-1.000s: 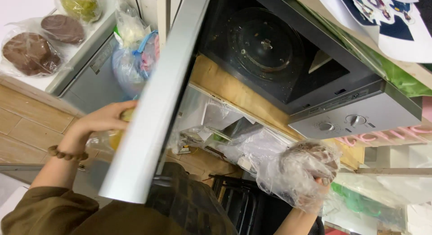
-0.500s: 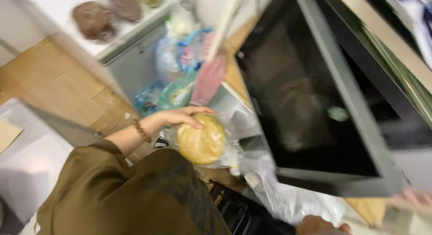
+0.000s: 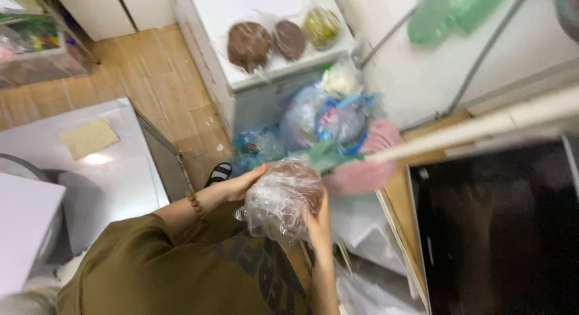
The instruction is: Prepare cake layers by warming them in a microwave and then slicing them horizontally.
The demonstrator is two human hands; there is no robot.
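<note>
Bagged loaf (image 3: 283,197): round brown lump wrapped in clear crinkled plastic, held at chest height above an open chest freezer (image 3: 241,104).
Left hand (image 3: 244,182): curled round the upper left side of the bag, fingers closed on the plastic; bead bracelet (image 3: 194,206) seen on the wrist.
Right hand (image 3: 318,221): pressed against the lower right side of the bag, fingers wrapped on it from below.
Handling: judged fairly heavy and firm, probably frozen or dense; the film is judged slippery and easily torn. Best cupped from underneath with both palms, not hung by the loose plastic.
Surroundings: three more wrapped rounds (image 3: 283,40), two brown and one greenish, laid on the white freezer lid. Assorted plastic bags (image 3: 325,119) packed in the open compartment, pink bundle (image 3: 362,170) just beside the loaf. Dark oven door (image 3: 494,230) at right. Steel worktop (image 3: 102,170) at left.
Change vs half a second earlier: a yellowish round was gripped by the left hand alone then, right hand low at the frame edge; now a brown one is held by both hands. View has swung left.
</note>
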